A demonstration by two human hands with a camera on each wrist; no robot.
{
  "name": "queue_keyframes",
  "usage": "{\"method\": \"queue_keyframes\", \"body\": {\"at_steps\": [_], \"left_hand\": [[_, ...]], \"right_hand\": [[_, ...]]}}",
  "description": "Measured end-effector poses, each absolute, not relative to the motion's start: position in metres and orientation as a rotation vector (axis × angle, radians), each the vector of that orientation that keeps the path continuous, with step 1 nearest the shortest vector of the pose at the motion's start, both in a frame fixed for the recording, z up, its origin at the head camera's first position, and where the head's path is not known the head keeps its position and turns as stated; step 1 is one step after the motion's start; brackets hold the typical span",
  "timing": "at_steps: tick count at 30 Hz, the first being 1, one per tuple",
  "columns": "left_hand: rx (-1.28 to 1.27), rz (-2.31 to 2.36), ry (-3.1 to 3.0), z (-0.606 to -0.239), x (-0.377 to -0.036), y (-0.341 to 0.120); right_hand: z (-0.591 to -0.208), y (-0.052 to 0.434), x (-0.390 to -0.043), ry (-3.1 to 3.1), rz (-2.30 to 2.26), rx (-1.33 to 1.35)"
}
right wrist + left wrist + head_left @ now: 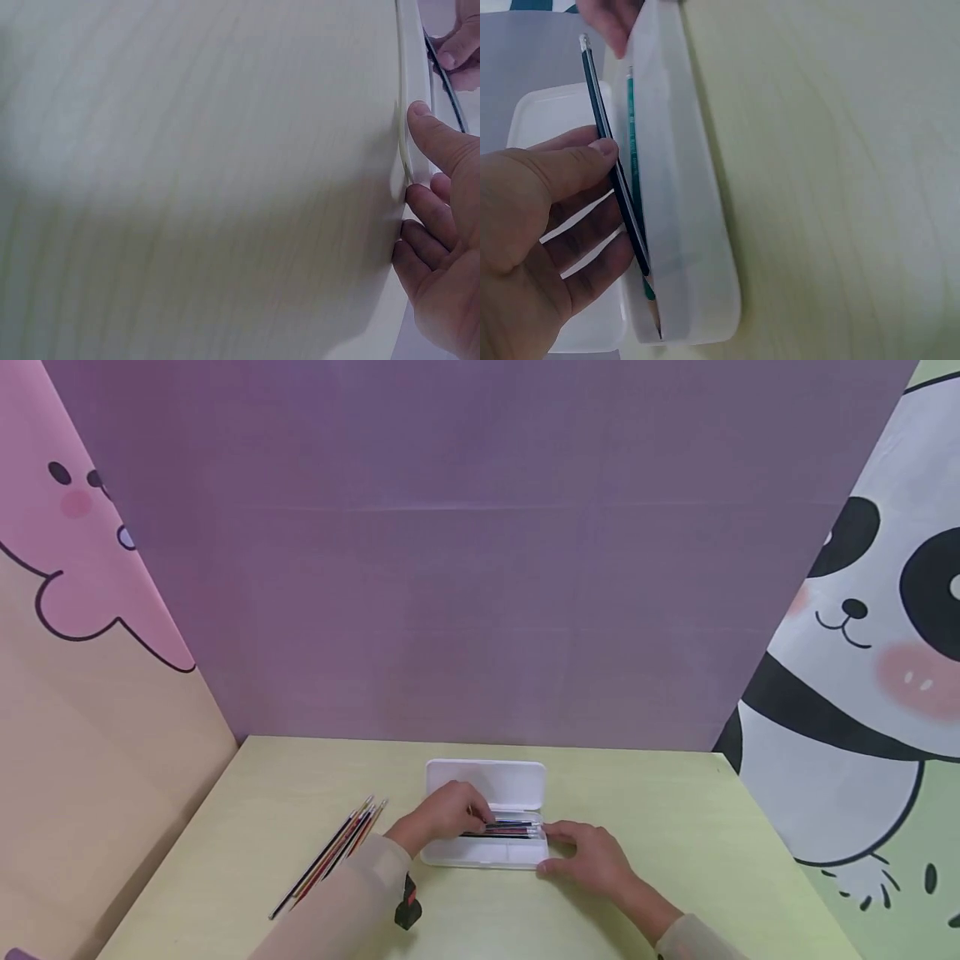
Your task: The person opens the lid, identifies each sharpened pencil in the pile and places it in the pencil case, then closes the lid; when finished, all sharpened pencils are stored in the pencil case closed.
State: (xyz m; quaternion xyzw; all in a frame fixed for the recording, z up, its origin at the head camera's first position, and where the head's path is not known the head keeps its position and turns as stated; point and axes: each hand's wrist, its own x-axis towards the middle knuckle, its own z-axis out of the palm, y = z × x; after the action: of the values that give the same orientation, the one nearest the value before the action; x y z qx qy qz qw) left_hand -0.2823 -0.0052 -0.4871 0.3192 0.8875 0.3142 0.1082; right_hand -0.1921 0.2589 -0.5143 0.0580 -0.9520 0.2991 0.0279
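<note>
A white pencil case (486, 852) lies open at the lower centre of the head view on the pale green bench (675, 827), its lid (486, 783) folded back toward the purple wall, with a few pencils already lying in its tray. The left hand (444, 814) pinches a dark pencil (619, 187) between thumb and fingers over the tray, just beside a green pencil (634, 161) lying inside, while the right hand (592, 858) rests with relaxed fingers against the case's right end, gripping nothing. A loose bundle of pencils (333, 853) lies on the bench left of the case, and a small black object (407, 906) sits near the left sleeve.
</note>
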Motion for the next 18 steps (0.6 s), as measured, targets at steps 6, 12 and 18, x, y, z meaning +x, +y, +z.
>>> {"method": "queue_keyframes", "body": {"at_steps": [6, 12, 18], "left_hand": [[0.871, 0.763, 2.697, -0.4874, -0.2753, -0.0026], [0.946, 0.628, 2.774, -0.4903, -0.2741, 0.0002], [1.023, 0.608, 2.798, -0.4956, -0.2759, 0.0012]], "right_hand": [[-0.5153, 0.2598, -0.1931, -2.945, 0.915, 0.169], [-0.5144, 0.2601, -0.1937, -2.946, 0.911, 0.167], [-0.5114, 0.2623, -0.1956, -2.981, 0.932, 0.205]]}}
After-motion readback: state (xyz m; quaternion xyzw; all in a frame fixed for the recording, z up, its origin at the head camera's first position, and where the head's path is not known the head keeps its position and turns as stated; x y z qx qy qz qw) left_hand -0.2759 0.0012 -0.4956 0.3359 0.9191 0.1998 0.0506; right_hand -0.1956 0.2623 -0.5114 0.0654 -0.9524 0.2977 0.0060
